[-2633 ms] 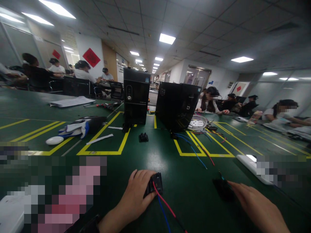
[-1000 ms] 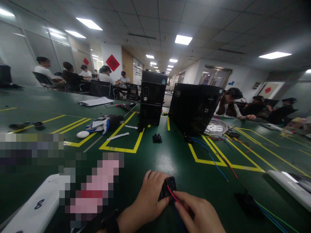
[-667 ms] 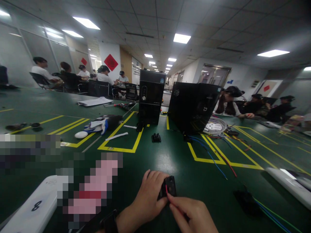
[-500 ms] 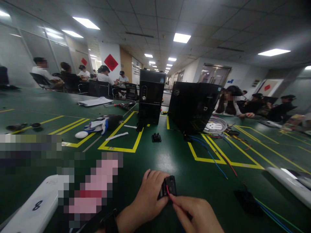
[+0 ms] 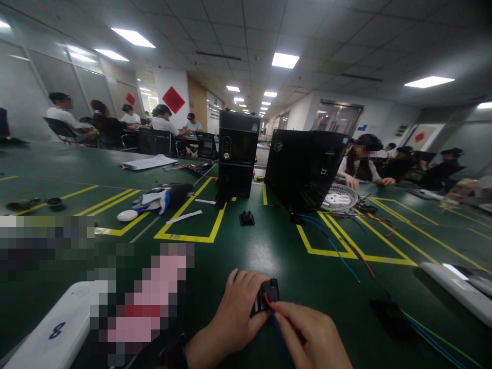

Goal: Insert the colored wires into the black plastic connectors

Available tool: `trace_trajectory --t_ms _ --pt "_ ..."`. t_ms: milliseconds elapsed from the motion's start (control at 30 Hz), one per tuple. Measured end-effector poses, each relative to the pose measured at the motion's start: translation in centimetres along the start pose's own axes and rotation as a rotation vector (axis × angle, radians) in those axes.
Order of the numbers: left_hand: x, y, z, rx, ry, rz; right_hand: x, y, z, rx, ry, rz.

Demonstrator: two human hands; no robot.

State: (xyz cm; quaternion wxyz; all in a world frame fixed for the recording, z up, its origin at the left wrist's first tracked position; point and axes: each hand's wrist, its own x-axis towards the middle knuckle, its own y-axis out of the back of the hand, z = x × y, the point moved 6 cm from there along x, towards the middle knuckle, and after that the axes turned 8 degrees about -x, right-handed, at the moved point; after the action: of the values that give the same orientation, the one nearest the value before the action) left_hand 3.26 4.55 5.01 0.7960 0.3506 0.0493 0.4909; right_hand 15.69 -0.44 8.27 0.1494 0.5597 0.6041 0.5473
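Observation:
Near the front of the green table, my left hand (image 5: pixel 238 305) is closed around a small black plastic part (image 5: pixel 272 289), its fingers over the part's left side. My right hand (image 5: pixel 307 328) pinches a red wire (image 5: pixel 267 299) between thumb and fingertips, close to the part. One end of the red wire reaches the part; whether it is fixed inside I cannot tell. A blue wire (image 5: pixel 282 341) hangs down beside my right fingers. Farther up the table lies another small black part (image 5: pixel 247 218) with prongs upward.
Two black computer towers (image 5: pixel 238 154) (image 5: pixel 305 169) stand ahead. Blue and white gloves (image 5: pixel 156 200) lie left. A white round basket (image 5: pixel 338 197), loose blue wires (image 5: pixel 338 251) and a black box (image 5: pixel 392 312) with wires are right. A white case (image 5: pixel 49 323) lies front left. A co-worker (image 5: pixel 363 159) sits opposite.
My right hand has shifted slightly up at the red wire, and the blue wire beneath it now shows more. The left hand still holds the black part. The co-worker's hand has come to the basket.

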Motion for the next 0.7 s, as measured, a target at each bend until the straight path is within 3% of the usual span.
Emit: trace_trajectory --t_ms 167,333,500,700 --pt "0.0 0.0 0.0 0.000 0.007 -0.001 -0.1 -0.9 -0.7 -0.015 0.059 -0.161" --pt "0.1 0.2 0.1 0.022 0.013 0.004 0.0 -0.2 0.6 -0.078 -0.032 -0.276" --pt "-0.1 -0.1 -0.4 0.056 -0.026 0.006 0.0 0.9 1.5 -0.124 -0.156 -0.207" --pt "-0.2 -0.4 -1.2 0.083 -0.084 0.025 0.0 0.7 0.1 -0.043 -0.094 -0.019"
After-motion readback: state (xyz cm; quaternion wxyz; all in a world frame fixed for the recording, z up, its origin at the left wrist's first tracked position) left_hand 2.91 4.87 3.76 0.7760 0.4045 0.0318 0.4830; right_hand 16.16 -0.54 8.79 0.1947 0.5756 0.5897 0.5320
